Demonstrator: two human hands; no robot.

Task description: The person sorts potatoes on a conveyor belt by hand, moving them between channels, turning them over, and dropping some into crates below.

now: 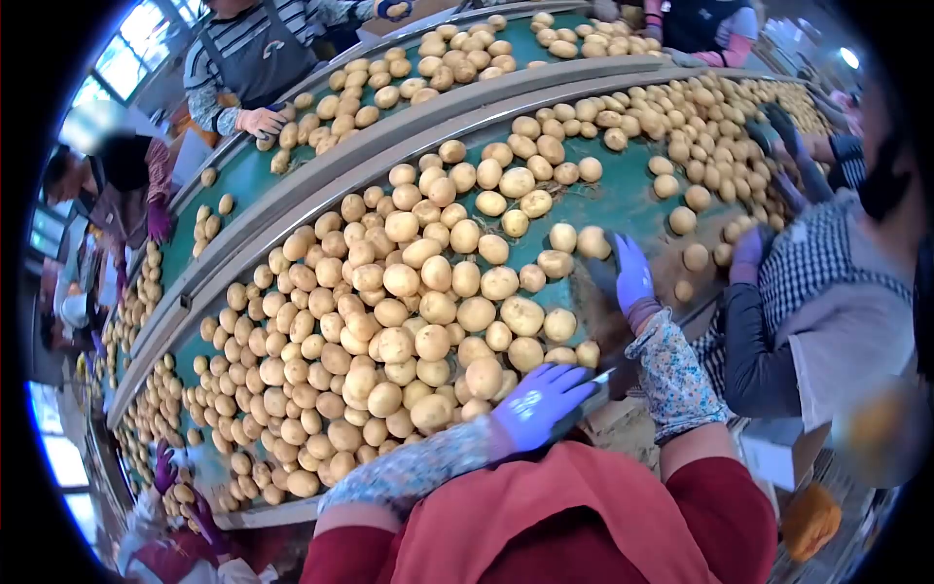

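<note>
Head cam: shiny purple-gloved L hand [545, 404] lying flat by round, tan, dirt-specked potatoes [402, 280], fingers outstretched, underside hidden, can't tell grip; purple-gloved R hand [630, 273] pointing up nr potatoes, fingers straight, wide; potatoes lying heaped on green belt [625, 185].

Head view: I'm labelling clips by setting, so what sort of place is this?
Probably a potato-sorting shed: potatoes heaped on green conveyor belts, with gloved workers alongside.

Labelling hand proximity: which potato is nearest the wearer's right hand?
The potato immediately image-left of the right hand, almost no gap showing; the neighbouring potato farther image-left sits clearly farther off.
</note>
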